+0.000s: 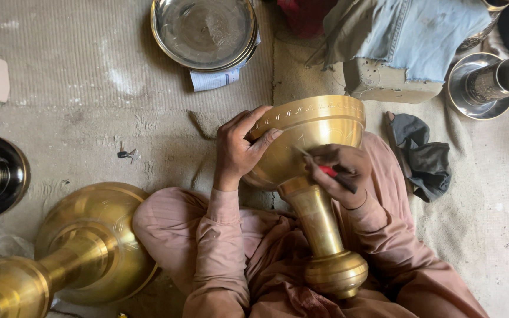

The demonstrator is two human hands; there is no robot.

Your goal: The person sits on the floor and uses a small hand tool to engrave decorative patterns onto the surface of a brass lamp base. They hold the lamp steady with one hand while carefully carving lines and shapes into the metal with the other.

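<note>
Brass goblet (307,176) lies tilted across the lap, centre frame, foot toward the bottom edge; left hand (238,150) is clamped on the bowl rim, fingers over the edge; right hand (340,171) pinches a red-handled tool (331,172), tip on the bowl wall. Risk: round bowl could roll under pressure w/ only one hand steadying, so the tip may skid & scratch the brass. 2nd goblet (83,247) lower left; steel plates (204,32) top centre.
</note>
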